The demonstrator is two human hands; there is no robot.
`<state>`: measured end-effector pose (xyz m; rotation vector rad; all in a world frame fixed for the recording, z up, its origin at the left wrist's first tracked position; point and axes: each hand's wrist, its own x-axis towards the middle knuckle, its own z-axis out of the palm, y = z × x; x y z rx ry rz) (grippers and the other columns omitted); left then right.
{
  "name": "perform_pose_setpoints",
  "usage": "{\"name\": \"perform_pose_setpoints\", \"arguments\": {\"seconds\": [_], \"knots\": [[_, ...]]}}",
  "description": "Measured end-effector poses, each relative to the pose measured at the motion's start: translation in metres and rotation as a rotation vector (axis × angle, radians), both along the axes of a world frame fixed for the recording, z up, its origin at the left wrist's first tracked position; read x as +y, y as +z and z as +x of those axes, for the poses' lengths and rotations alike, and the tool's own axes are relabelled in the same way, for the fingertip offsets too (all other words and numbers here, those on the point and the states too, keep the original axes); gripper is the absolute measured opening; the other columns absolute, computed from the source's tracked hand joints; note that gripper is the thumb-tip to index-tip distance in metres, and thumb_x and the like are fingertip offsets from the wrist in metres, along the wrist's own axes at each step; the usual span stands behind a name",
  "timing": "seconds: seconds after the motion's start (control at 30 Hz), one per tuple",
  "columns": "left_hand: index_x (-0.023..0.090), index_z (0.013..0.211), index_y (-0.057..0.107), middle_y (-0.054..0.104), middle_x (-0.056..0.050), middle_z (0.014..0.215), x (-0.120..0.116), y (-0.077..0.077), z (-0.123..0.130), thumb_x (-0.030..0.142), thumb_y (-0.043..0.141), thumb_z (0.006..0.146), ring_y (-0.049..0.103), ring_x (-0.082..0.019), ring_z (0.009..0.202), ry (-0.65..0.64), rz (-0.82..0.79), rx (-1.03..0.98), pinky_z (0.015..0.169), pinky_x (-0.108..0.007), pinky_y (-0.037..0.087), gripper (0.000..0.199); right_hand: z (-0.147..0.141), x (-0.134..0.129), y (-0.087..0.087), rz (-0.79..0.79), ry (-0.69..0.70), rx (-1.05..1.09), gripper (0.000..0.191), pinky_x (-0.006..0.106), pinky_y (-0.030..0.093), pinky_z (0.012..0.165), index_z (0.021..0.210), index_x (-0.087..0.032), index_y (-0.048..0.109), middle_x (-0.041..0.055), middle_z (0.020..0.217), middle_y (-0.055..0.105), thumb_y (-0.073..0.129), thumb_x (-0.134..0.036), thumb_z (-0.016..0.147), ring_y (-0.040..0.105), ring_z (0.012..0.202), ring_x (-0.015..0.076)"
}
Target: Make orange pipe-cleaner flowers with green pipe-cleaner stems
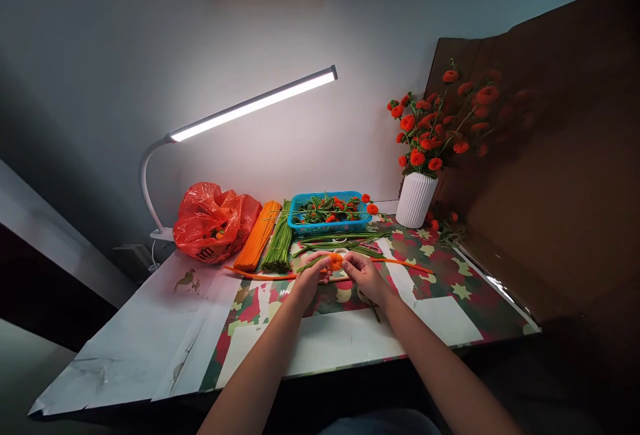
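Observation:
Between my two hands, just above the table, is a small orange flower head [336, 261] made of pipe cleaner. My left hand [316, 271] is closed round its left side, and a green stem [311, 264] runs out past those fingers. Fingers of my right hand [364, 271] pinch the flower's right edge. Loose orange pipe cleaners [407, 265] stretch out to both sides of the hands. How they join the flower is too small to make out.
Behind the hands lie green stems [350, 243], a green pipe-cleaner bundle [278, 242], an orange bundle [258, 238] and a blue basket [327, 227] of flowers. A red plastic bag [213, 222] sits left, under a lit lamp [255, 103]. A white vase [417, 200] holding orange-red flowers stands right, beside a cardboard panel [560, 155].

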<state>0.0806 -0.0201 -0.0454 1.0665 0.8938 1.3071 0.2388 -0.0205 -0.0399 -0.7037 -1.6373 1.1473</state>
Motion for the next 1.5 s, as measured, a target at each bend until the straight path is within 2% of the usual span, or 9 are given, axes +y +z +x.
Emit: {"name": "perform_pose_setpoints", "arguments": {"seconds": [0.1,0.23,0.4,0.57,0.8,1.03,1.13,1.33,1.5], "knots": [[0.012,0.082,0.064,0.062,-0.002,0.067,0.003,0.001,0.001,0.042,0.073,0.065,0.049,-0.006,0.046,-0.043,-0.132,-0.180,0.038,-0.016,0.034,0.035,0.001,-0.002,-0.002,0.101,-0.203,-0.032,0.033,0.025,0.030,0.051,0.072,-0.019,0.054,-0.0026,0.061,0.043,0.049,-0.048,0.087,0.036,0.054,0.0115],[0.010,0.086,0.063,0.065,-0.007,0.076,0.003,0.002,0.004,0.040,0.067,0.075,0.055,-0.007,0.049,-0.117,-0.265,-0.251,0.041,-0.017,0.044,0.032,0.005,-0.004,-0.006,0.393,-0.482,-0.217,0.026,0.027,0.035,0.057,0.077,-0.020,0.058,0.0012,0.065,0.053,0.044,-0.037,0.092,0.046,0.059,0.0144],[0.011,0.088,0.066,0.068,-0.009,0.083,-0.001,0.005,0.005,0.026,0.068,0.073,0.064,-0.015,0.068,-0.096,-0.156,-0.275,0.059,-0.023,0.053,0.022,0.004,-0.005,-0.008,0.615,-0.319,-0.460,0.021,0.031,0.041,0.068,0.087,-0.022,0.067,0.0065,0.078,0.067,0.047,-0.029,0.091,0.059,0.073,0.0190],[0.011,0.092,0.069,0.069,-0.011,0.102,-0.003,0.010,0.002,0.021,0.060,0.074,0.064,-0.020,0.091,-0.136,-0.077,-0.363,0.075,-0.028,0.052,0.022,0.004,-0.005,-0.009,0.516,-0.335,-0.312,0.021,0.029,0.046,0.065,0.104,-0.023,0.063,0.0056,0.097,0.070,0.058,-0.027,0.084,0.062,0.078,0.0186],[0.015,0.100,0.065,0.062,-0.010,0.121,-0.007,0.014,0.000,0.020,0.052,0.078,0.051,-0.027,0.120,-0.280,-0.042,-0.520,0.097,-0.039,0.041,0.026,0.006,-0.007,-0.008,0.464,-0.367,-0.291,0.011,0.027,0.042,0.057,0.083,-0.021,0.063,0.0030,0.074,0.065,0.064,-0.032,0.079,0.056,0.063,0.0160],[0.017,0.081,0.065,0.061,-0.009,0.122,-0.009,0.018,-0.001,0.026,0.053,0.081,0.051,-0.027,0.119,-0.281,-0.090,-0.570,0.097,-0.041,0.040,0.014,0.006,-0.006,-0.008,0.509,-0.306,-0.319,0.013,0.028,0.040,0.062,0.080,-0.022,0.064,0.0033,0.073,0.065,0.058,-0.033,0.084,0.056,0.065,0.0166],[0.016,0.078,0.064,0.062,-0.010,0.120,-0.006,0.016,0.000,0.031,0.058,0.080,0.057,-0.026,0.111,-0.203,-0.074,-0.502,0.090,-0.038,0.046,0.017,0.006,-0.005,-0.010,0.522,-0.309,-0.338,0.016,0.029,0.040,0.062,0.077,-0.022,0.064,0.0037,0.071,0.065,0.055,-0.031,0.085,0.056,0.065,0.0170],[0.015,0.082,0.067,0.065,-0.002,0.083,0.006,0.005,-0.002,0.033,0.077,0.063,0.062,-0.013,0.074,0.131,-0.086,-0.246,0.061,-0.021,0.051,0.028,0.006,-0.002,-0.010,0.602,-0.438,-0.432,0.019,0.030,0.040,0.065,0.071,-0.022,0.064,0.0050,0.070,0.065,0.054,-0.029,0.086,0.057,0.068,0.0185],[0.014,0.086,0.070,0.067,-0.004,0.079,0.008,0.002,-0.004,0.035,0.080,0.059,0.065,-0.015,0.074,0.200,-0.097,-0.172,0.061,-0.021,0.052,0.035,0.003,-0.003,-0.006,0.421,-0.509,-0.404,0.011,0.030,0.042,0.065,0.078,-0.021,0.066,0.0050,0.076,0.068,0.057,-0.025,0.082,0.059,0.070,0.0194]]}}
